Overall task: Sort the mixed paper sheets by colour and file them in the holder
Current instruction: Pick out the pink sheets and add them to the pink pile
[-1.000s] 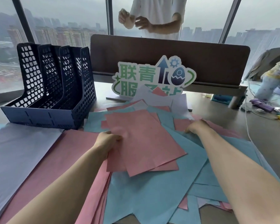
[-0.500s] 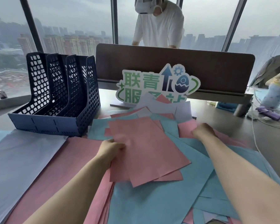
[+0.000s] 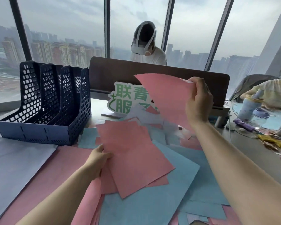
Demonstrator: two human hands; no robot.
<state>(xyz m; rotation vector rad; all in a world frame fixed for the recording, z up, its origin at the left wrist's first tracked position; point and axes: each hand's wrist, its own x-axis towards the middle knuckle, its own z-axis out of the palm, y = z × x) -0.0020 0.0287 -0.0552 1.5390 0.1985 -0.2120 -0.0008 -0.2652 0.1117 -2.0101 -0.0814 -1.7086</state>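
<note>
Soft grey daylight pours in from the windows [image 3: 63,38] at twelve o'clock, flat and even, no hard shadows. The frames bow outward at the edges, wide-angle. At three o'clock the clutter smears with blur; my sheets stay fairly crisp.

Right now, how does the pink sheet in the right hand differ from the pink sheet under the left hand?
The right hand holds its sheet in the air, alone; the left hand grips its sheet lying atop the pile. Both are pink.
</note>
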